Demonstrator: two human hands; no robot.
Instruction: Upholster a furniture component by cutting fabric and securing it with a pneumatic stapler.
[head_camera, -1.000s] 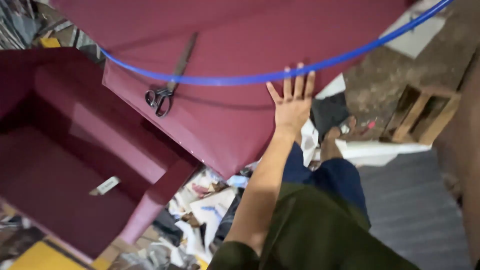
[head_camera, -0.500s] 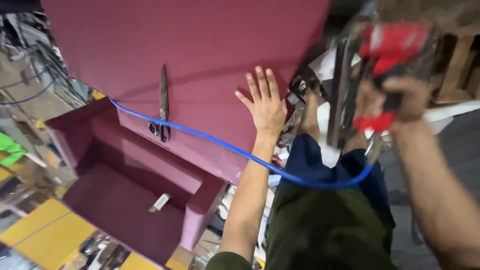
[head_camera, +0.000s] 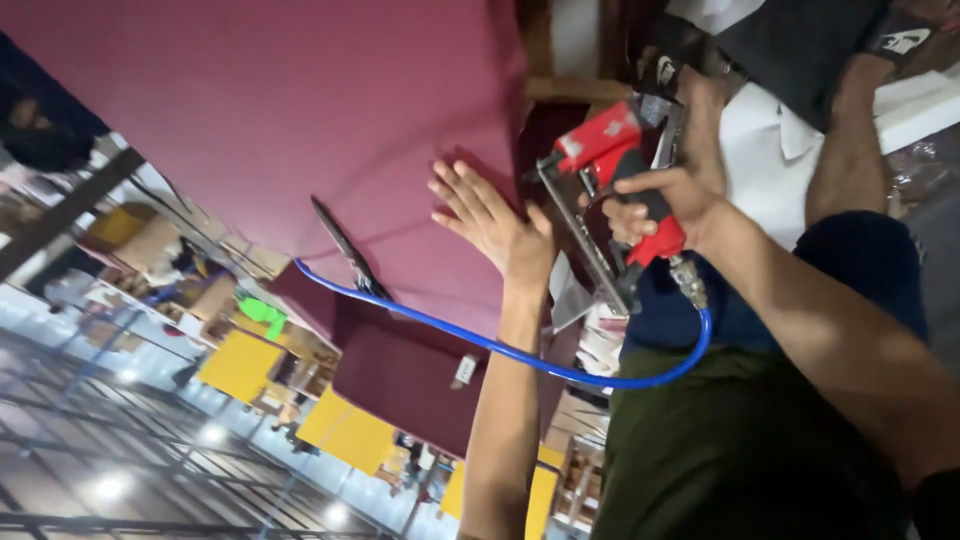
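Fingers spread and apart, the left hand lies flat, palm down, on a sheet of maroon fabric stretched over a large panel, close to the sheet's right edge. Just beside it, the right hand has its fingers clamped around the black grip of a red and black pneumatic staple gun, whose long metal magazine slants down between the two hands, near the left wrist but apart from it. A blue air hose leaves the base of the gun's handle, loops under the right forearm, passes behind the left forearm and runs up across the fabric. Where the hose meets the cloth lies a pair of scissors, blades pointing up the panel, handles hidden behind the hose. Below the panel stands a maroon upholstered piece. The view is steeply tilted; yellow boards and clutter at lower left are blurred, and the tip of the gun is hard to make out against the dark gap beside the panel.
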